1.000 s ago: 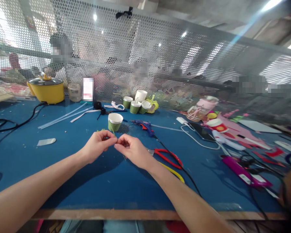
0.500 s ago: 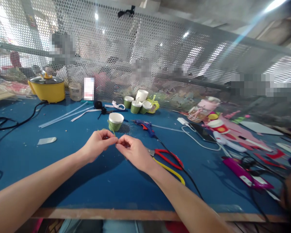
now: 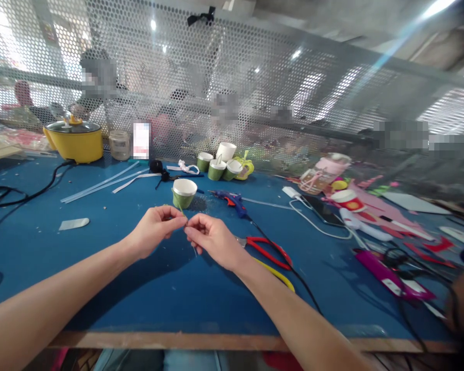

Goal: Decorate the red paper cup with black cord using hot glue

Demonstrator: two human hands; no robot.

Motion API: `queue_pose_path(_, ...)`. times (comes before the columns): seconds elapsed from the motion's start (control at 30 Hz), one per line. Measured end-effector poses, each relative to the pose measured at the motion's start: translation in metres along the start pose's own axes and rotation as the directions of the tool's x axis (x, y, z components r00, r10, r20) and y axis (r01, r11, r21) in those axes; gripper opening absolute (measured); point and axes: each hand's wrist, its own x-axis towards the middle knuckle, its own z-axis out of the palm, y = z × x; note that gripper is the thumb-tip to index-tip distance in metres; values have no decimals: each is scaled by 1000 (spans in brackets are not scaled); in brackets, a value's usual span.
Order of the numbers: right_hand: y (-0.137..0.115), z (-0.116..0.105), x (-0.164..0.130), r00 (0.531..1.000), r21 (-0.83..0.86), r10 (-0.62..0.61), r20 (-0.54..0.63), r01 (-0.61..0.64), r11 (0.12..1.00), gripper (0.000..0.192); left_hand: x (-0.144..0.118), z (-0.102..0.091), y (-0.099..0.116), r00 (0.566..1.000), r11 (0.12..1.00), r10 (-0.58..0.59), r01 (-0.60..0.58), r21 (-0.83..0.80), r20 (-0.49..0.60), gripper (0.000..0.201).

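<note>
My left hand [image 3: 154,229] and my right hand [image 3: 212,239] meet fingertip to fingertip above the blue table [image 3: 139,288]. Both pinch a thin green strip [image 3: 181,208] that pokes up between them; a pale sliver hangs below my right fingers. Most of the strip is hidden by the fingers. Just behind the hands stands a green paper cup [image 3: 184,192] with a white inside. Red-handled scissors [image 3: 265,250] lie right of my right hand, and a blue glue gun [image 3: 232,201] lies beyond them.
A yellow pot [image 3: 74,140] and a jar [image 3: 119,145] stand at the back left, with black cables [image 3: 19,196] nearby. Several green cups [image 3: 218,166] sit by the perforated screen [image 3: 216,93]. Phone, chargers, pink and red paper scraps crowd the right. People work behind the screen.
The hands stay almost still; the fingers shift slightly on the strip, and a pale sliver now shows below my right fingers.
</note>
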Motion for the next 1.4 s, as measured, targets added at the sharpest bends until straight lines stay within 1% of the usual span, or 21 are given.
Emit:
queue_pose_path(0.07, -1, 0, 0, 1000, -14, 3, -1, -3, 1000, 10, 0, 0, 0, 1000, 1000, 8, -8, 6, 2, 20)
queue_pose_path(0.3, 1, -2, -1, 999, 91, 20, 44, -24, 996, 16, -1, -1, 2, 997, 999, 33, -33, -5, 64, 21)
queue_pose_path(0.47, 2, -1, -1, 999, 90, 25, 47, -29, 996, 18, -1, -1, 2, 998, 999, 33, -32, -16, 62, 21)
queue_pose_path(0.73, 4, -1, -1, 996, 48, 14, 88, -18, 999, 19, -3, 0, 2, 997, 1000, 27, -26, -13, 72, 20)
queue_pose_path(0.9, 0, -1, -1, 999, -82, 12, 42, -9, 997, 17, -2, 0, 0, 998, 999, 35, -36, 28, 51, 21)
queue_pose_path(1.03, 2, 2, -1, 997, -223, -25, -68, 10, 975, 17, 0, 0, -5, 999, 994, 28, -30, 104, 24, 21)
queue_pose_path(1.1, 3, 3, -1, 994, -249, -45, -103, 18, 968, 18, 0, -1, -6, 1000, 991, 16, -18, 132, 18, 21)
queue_pose_path(1.17, 3, 1, -1, 998, -170, -37, -58, 27, 985, 18, -1, -2, -3, 999, 993, 18, -23, 115, 41, 20)
queue_pose_path(1.23, 2, -1, -1, 998, 6, -19, 57, 18, 1000, 19, -2, -3, 2, 995, 998, 31, -37, 50, 99, 20)
queue_pose_path(1.3, 1, -4, -1, 986, 168, -9, 169, -19, 986, 21, -3, -4, 7, 986, 999, 38, -36, -18, 163, 19)
queue_pose_path(1.33, 1, -5, -1, 981, 216, -6, 196, -37, 976, 22, -4, -5, 8, 982, 999, 36, -28, -43, 185, 19)
queue_pose_path(1.4, 1, -6, -1, 982, 237, 3, 191, -49, 970, 22, -3, -5, 8, 981, 998, 28, -15, -67, 190, 19)
